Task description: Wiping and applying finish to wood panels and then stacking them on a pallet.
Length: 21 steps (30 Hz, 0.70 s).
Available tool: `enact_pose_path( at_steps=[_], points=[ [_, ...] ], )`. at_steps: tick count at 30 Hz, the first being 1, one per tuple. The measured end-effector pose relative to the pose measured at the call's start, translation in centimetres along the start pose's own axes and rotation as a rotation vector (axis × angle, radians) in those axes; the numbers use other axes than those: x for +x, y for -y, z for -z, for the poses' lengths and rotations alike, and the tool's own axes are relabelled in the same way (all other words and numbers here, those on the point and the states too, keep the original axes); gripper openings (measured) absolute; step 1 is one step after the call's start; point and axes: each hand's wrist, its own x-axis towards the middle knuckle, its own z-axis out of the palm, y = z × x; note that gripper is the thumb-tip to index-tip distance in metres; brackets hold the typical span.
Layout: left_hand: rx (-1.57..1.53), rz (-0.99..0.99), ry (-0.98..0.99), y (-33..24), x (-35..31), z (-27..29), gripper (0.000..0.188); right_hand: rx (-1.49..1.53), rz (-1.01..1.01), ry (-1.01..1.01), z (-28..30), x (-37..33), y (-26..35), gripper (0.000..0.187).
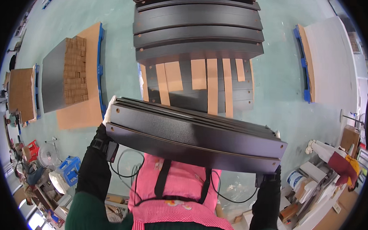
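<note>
A stack of several long, dark boards with small holes near their ends spans the space before my body, tilted down to the right. My left hand, in a white glove, is closed on the stack's left end. At the opposite end my right hand grips the boards; only a bit of its white glove shows, the rest being hidden behind them. Beyond, more dark boards are piled up, with a lower layer of boards partly covered by brown cardboard strips.
On the left, a blue pallet bears cardboard and a dark panel stack. Another pallet with large pale sheets stands right. A fan and blue crate are lower left; a person is lower right.
</note>
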Motion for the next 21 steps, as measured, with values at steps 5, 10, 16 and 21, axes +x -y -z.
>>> enact_pose_path(
  at_steps=[5,10,16,21],
  points=[
    [0.119,-0.245,0.048,1.0,5.3,-3.4,0.053,-0.227,-0.075,0.063,0.6,15.6,3.1,0.059],
    [-0.174,-0.059,-0.142,1.8,10.8,-4.3,0.048,-0.343,-0.115,0.096,-1.3,27.6,5.6,0.057],
    [-0.154,-0.098,-0.198,1.9,14.7,-4.6,0.048,-0.406,-0.133,0.100,-2.9,35.7,7.5,0.056],
    [-0.141,-0.117,-0.226,0.9,16.0,-4.1,0.049,-0.413,-0.149,0.086,-3.7,37.6,8.0,0.055]
  ],
)
